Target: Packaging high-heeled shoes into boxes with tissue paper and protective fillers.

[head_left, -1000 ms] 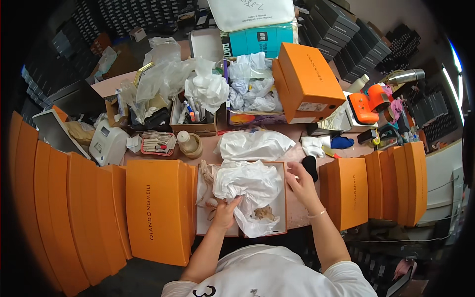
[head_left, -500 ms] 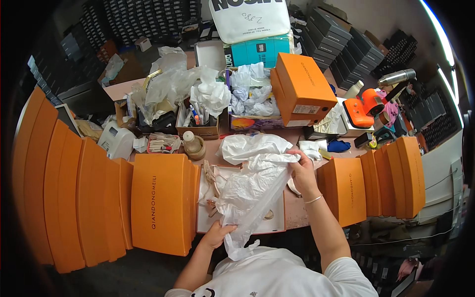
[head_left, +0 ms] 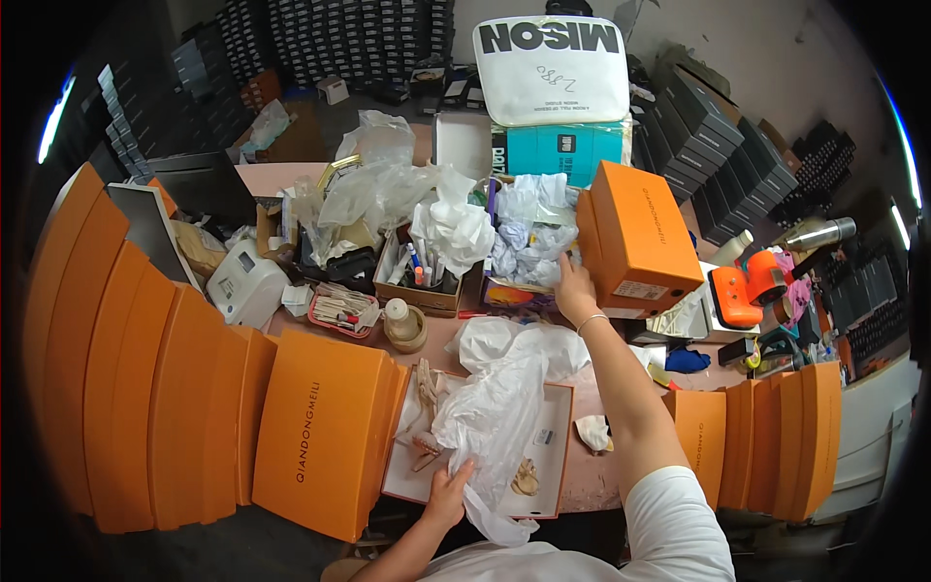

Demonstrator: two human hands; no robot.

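Note:
My left hand (head_left: 448, 493) is closed on the near edge of a thin, crinkled white wrapping sheet (head_left: 495, 412). The sheet lies loosely across an open shoe box (head_left: 555, 441) with a white inside and hangs over its near edge. A beige strappy sandal (head_left: 425, 396) shows at the box's left side. Right of the sheet, a gold-beige shoe part (head_left: 525, 477) is visible. My right hand (head_left: 576, 291) reaches far forward to a carton (head_left: 514, 296) of crumpled white and clear packets (head_left: 529, 238), beside an orange shoe box. Its fingertips are partly hidden there.
Orange shoe boxes (head_left: 308, 432) stand in rows on the left and right (head_left: 766, 441). A glue bottle (head_left: 402, 325), a tray of sticks (head_left: 341, 308) and a pen box (head_left: 417, 291) sit behind the open box. An orange tool (head_left: 739, 296) stands at right.
My right hand has let go of the white sheet and moved forward to the carton of packets. The sheet has sunk onto the open box, while my left hand keeps its hold.

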